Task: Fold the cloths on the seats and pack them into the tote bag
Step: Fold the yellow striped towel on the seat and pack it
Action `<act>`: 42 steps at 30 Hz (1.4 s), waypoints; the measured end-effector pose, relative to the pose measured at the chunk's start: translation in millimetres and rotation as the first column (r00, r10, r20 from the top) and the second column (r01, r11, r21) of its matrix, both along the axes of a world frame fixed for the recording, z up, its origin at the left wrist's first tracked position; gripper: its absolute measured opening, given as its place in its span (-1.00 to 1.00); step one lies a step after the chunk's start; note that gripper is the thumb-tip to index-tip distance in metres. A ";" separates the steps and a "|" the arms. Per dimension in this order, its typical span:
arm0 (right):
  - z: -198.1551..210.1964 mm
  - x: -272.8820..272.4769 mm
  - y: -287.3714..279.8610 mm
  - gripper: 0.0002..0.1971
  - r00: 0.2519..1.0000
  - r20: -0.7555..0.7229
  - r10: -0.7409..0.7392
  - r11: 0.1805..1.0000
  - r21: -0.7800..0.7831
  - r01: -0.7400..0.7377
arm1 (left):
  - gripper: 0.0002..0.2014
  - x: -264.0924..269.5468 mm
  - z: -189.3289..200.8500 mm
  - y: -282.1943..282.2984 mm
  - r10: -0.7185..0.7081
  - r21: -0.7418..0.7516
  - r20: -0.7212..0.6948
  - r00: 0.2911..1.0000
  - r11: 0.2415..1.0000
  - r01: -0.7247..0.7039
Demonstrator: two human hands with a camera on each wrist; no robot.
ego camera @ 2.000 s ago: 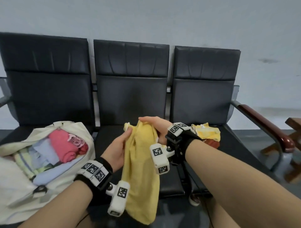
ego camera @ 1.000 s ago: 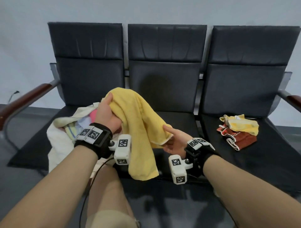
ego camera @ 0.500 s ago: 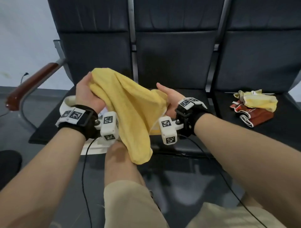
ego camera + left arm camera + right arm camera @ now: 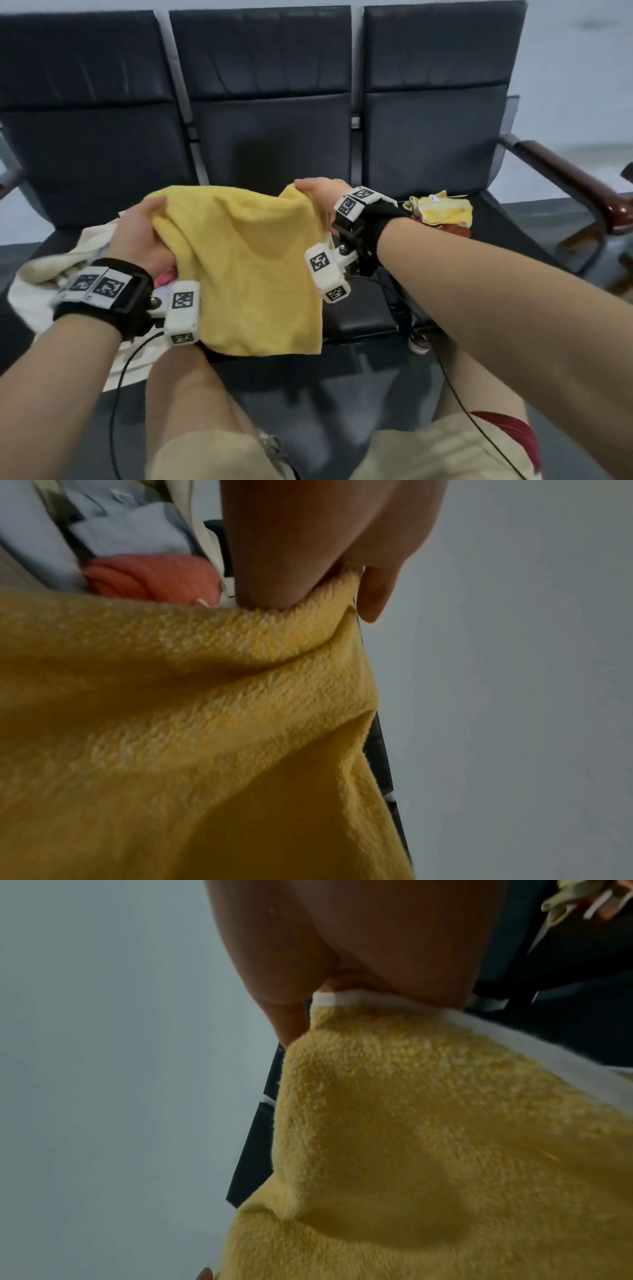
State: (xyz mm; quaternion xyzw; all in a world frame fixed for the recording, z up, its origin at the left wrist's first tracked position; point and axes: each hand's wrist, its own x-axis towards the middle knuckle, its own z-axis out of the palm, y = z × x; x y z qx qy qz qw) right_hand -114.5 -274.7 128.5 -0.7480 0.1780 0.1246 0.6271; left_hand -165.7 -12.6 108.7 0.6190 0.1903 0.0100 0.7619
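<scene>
Two pinch grips are shown: the yellow towel (image 4: 253,260), held above the middle seat (image 4: 356,318) beside the tote bag (image 4: 37,291), is gripped by left hand (image 4: 142,236) and right hand (image 4: 320,192); should either corner slip, the fold would likely be lost.

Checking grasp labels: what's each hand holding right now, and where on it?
Both hold the yellow towel by its top edge: left hand grips the left end, right hand pinches the right corner, at the white trim.

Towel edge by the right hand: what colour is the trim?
White trim on the yellow towel, clearest in the right wrist view, pinched by the right hand.
</scene>
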 end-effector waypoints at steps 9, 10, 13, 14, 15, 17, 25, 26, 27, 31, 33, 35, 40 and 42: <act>13.4 -1.2 -70.2 -0.23 0.987 0.047 -0.151 0.981 -0.114 0.155 | -0.40 31.4 -10.9 -6.3 -0.020 0.316 -0.040 0.999 0.948 0.032; 15.5 -3.1 -72.6 -0.20 0.986 0.047 -0.161 0.979 -0.121 0.165 | -0.41 29.0 -10.5 -8.0 -0.009 0.364 -0.053 0.999 0.931 0.028; 23.9 -7.2 -77.3 -0.28 0.983 0.076 -0.168 0.970 -0.167 0.179 | -0.30 25.8 -13.2 -2.1 0.012 0.473 -0.084 0.996 0.880 0.030; 24.9 -5.4 -78.8 -0.33 0.983 0.092 -0.158 0.968 -0.179 0.173 | -0.21 24.6 -12.9 0.0 0.012 0.487 -0.091 0.996 0.873 0.034; 27.8 -7.4 -78.7 -0.34 0.982 0.093 -0.166 0.968 -0.172 0.180 | -0.09 24.0 -12.8 2.9 0.022 0.484 -0.096 0.995 0.875 0.027; 27.7 -1.2 -81.6 -0.12 0.976 0.085 -0.199 0.969 -0.134 0.209 | 0.03 23.2 -11.5 8.3 0.027 0.432 -0.094 0.995 0.902 0.016; 23.4 -5.8 -84.9 -0.49 0.994 -0.096 0.042 0.996 -0.074 -0.049 | -0.64 6.7 -2.5 -9.9 -0.160 -0.168 -0.079 0.984 0.975 0.145; 27.2 -14.2 -82.9 -0.64 0.987 -0.135 0.088 0.993 -0.062 -0.097 | -0.59 4.1 -2.9 -12.8 -0.168 -0.217 -0.044 0.985 0.964 0.155; 26.8 -17.9 -84.7 -0.73 0.979 -0.156 0.129 0.987 -0.080 -0.142 | -0.57 1.8 -2.8 -15.2 -0.158 -0.270 -0.017 0.987 0.951 0.148; 18.4 -22.3 -97.7 -0.62 0.953 -0.208 0.219 0.939 -0.222 -0.264 | -0.75 1.5 -2.6 -12.7 -0.147 -0.311 0.020 0.989 0.939 0.146; 16.5 -22.1 -102.0 -0.59 0.949 -0.218 0.229 0.939 -0.207 -0.274 | -0.69 4.0 -2.1 -8.6 -0.100 -0.290 0.007 0.995 0.952 0.098; 14.7 -22.1 -106.0 -0.66 0.960 -0.204 0.191 0.970 -0.114 -0.217 | -0.72 5.1 0.1 -5.7 -0.095 -0.277 -0.001 0.996 0.957 0.091; 21.8 -11.8 -113.1 -0.61 0.962 -0.211 0.170 0.982 0.119 -0.148 | -0.61 4.2 11.3 -6.9 -0.012 -0.317 -0.001 1.000 0.948 0.011; 36.9 -10.7 -112.2 -0.63 0.961 -0.195 0.197 0.973 0.161 -0.167 | -0.51 3.5 18.7 -13.3 -0.021 -0.313 0.013 1.000 0.949 0.024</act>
